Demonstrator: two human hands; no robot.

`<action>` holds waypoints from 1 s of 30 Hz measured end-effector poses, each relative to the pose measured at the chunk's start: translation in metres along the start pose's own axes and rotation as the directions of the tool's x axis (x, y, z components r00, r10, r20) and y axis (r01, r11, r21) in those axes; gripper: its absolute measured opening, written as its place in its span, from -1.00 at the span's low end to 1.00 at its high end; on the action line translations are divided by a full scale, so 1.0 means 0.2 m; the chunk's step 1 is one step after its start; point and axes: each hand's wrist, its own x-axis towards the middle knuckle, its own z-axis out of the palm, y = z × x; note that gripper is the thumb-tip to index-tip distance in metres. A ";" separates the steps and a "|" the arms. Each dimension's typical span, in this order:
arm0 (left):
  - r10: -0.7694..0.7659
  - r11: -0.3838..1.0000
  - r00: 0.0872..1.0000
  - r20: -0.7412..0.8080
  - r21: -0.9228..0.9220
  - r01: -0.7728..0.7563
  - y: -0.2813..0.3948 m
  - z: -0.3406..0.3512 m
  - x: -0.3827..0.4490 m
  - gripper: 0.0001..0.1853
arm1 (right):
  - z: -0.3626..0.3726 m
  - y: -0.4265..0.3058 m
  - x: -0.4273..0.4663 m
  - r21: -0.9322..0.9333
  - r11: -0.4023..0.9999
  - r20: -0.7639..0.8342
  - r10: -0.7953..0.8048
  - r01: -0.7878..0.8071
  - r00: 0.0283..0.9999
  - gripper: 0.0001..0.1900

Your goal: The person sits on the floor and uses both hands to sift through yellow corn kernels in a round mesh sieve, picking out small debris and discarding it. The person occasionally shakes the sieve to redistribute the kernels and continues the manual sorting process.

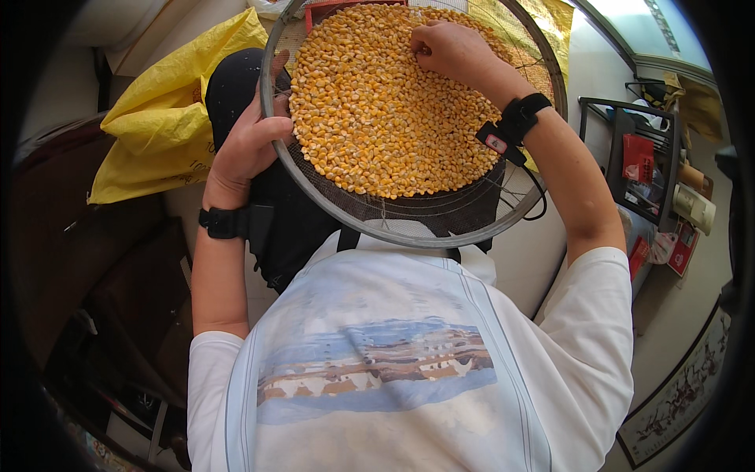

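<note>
A round wire-mesh sieve with a grey rim (377, 231) lies over my lap, tilted a little. Dried yellow corn kernels (377, 112) cover most of its mesh. At the sieve's left side, my left hand (250, 133) grips the rim, thumb on top and fingers partly hidden underneath. My right hand (451, 53) is over the far right part of the corn, fingers bent and their tips pinched together at the kernels. Whether a kernel is between those fingertips cannot be told.
A yellow woven sack (159, 130) with printing lies left of the sieve, and more yellow sacking (557, 35) is beyond it at the right. A dark rack (619, 112) with red packets and a pale cup (693, 207) stand farther right. A dark cabinet is at the left.
</note>
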 end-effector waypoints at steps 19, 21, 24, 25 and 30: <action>0.006 1.000 1.000 -0.010 -0.029 -0.006 0.01 0.03 0.00 0.01 | -0.02 0.04 0.00 0.332 0.943 0.047 -0.011 -0.006 0.999 -0.86; 0.013 1.000 0.999 -0.039 -0.026 -0.014 0.02 0.07 0.00 0.01 | -0.07 0.02 -0.02 0.396 0.918 0.130 -0.076 0.019 0.989 -0.86; 0.017 1.000 0.999 -0.044 -0.016 -0.018 0.02 0.08 0.00 0.01 | -0.12 0.07 -0.04 0.187 0.981 0.238 0.007 -0.052 0.971 -0.87; 0.017 1.000 0.999 -0.037 -0.013 -0.017 0.02 0.07 0.00 0.01 | -0.12 0.09 -0.05 0.188 0.980 0.215 0.019 -0.061 0.976 -0.86; 0.014 1.000 1.000 0.013 -0.024 -0.014 -0.01 0.01 0.00 0.00 | -0.11 0.10 -0.03 0.254 0.966 0.108 0.024 -0.050 0.994 -0.82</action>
